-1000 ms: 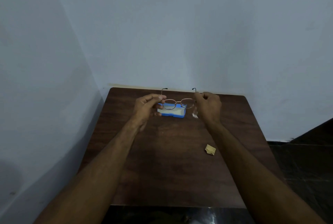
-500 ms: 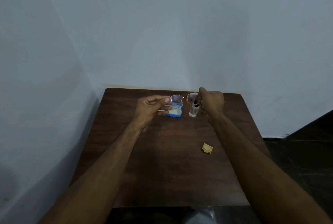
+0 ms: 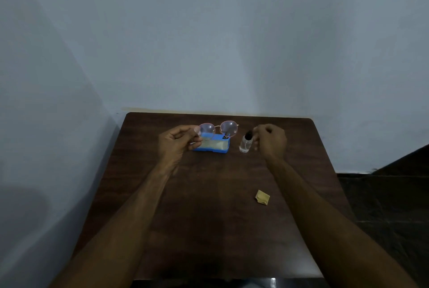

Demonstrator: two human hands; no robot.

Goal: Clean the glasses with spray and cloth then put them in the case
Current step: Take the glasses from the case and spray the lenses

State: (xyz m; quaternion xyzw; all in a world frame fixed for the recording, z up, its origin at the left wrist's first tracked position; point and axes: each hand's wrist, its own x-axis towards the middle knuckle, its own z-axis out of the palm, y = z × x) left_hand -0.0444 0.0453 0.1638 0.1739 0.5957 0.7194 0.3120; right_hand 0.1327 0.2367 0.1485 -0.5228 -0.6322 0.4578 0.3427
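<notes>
My left hand [image 3: 177, 142] pinches the left side of the thin-rimmed round glasses [image 3: 228, 128] and holds them up, lenses facing me, above the open blue case [image 3: 213, 146] with its pale lining. A small clear spray bottle [image 3: 245, 145] with a black cap stands just to the right of the case. My right hand [image 3: 271, 140] hovers right beside the bottle with loosely curled fingers and nothing in it; whether it touches the bottle I cannot tell. A small folded tan cloth [image 3: 262, 197] lies on the table nearer to me, on the right.
The dark wooden table [image 3: 209, 229] sits in a corner, with pale walls along its left and far edges. Dark floor lies beyond its right edge.
My right hand let go of the glasses and moved right to the spray bottle. My left hand now holds the glasses alone, turned so the lenses face me.
</notes>
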